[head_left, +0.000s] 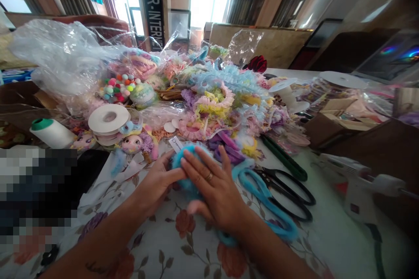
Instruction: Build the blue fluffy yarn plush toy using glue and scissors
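Note:
A fluffy blue bundle [187, 155] with a small white tag [176, 144] sits between my two hands over the flowered tablecloth. My left hand [161, 178] grips its left side, thumb across the front. My right hand [209, 183], with a ring on one finger, lies over the bundle with its fingers stretched out and spread. Much of the bundle is hidden under that palm. A thick, fuzzy blue cord [262, 196] loops over the cloth to the right. Black-handled scissors [291, 194] lie beside the cord.
A glue gun [356, 183] and a green-handled cutter [284, 157] lie right. Ruffled lace [225, 87] heaps up behind my hands. At left stand a white thread cone [52, 133] and a ribbon spool [108, 120] near doll heads [132, 143]. A cardboard box [340, 124] is far right.

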Tool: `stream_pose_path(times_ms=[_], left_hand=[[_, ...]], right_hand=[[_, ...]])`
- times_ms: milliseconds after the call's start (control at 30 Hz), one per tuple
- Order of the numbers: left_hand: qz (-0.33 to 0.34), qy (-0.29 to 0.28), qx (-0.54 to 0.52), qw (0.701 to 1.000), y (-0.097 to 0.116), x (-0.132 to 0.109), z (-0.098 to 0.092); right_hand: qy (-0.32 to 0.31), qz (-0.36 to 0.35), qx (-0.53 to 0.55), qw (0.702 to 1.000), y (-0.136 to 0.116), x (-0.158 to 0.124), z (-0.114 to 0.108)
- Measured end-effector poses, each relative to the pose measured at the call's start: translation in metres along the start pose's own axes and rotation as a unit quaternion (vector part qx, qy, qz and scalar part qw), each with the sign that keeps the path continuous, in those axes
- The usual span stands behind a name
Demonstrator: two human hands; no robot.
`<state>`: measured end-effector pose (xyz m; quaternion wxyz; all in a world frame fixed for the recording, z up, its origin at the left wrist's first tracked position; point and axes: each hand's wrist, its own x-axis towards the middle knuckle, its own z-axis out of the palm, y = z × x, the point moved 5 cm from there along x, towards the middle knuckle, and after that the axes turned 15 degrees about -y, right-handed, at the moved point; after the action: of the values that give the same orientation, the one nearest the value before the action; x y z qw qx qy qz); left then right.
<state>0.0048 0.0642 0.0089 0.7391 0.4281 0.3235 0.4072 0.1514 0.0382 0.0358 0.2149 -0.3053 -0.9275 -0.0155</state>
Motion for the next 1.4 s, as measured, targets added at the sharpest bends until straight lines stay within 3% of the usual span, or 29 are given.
stream_pose_path(times_ms=[100, 167, 333, 467, 567, 867, 1200, 1400], left_hand=[[-0.022, -0.001, -0.009, 1.000, 0.000, 0.001, -0.001], [-0.028, -0.005, -0.020, 0.999, 0.002, 0.001, -0.001], [-0.042, 0.014, -0.076, 0.996, 0.001, 0.002, 0.000], [-0.001, -0.004, -0.045, 0.999, 0.005, 0.002, 0.002], [0.030, 0.016, 0.020, 0.999, 0.007, 0.002, -0.002], [0.090, 0.038, 0.123, 0.988, 0.010, 0.005, -0.008], [0.071, 0.000, 0.186, 0.980, 0.008, 0.005, -0.003], [0.057, -0.023, 0.148, 0.987, 0.002, 0.005, -0.001]], right_hand=[[0.045, 0.177, 0.037, 0.983, 0.032, -0.007, 0.002], [0.098, 0.240, 0.055, 0.964, 0.046, -0.013, -0.004], [0.182, 0.193, 0.092, 0.960, 0.028, -0.011, -0.022], [0.140, 0.204, 0.243, 0.938, 0.019, -0.006, -0.013], [0.118, 0.212, 0.298, 0.923, 0.018, -0.005, -0.005], [0.104, 0.222, 0.318, 0.916, 0.019, -0.003, 0.000], [0.122, 0.242, 0.293, 0.917, 0.024, -0.005, 0.002], [0.098, 0.246, 0.298, 0.917, 0.026, -0.004, 0.006]])
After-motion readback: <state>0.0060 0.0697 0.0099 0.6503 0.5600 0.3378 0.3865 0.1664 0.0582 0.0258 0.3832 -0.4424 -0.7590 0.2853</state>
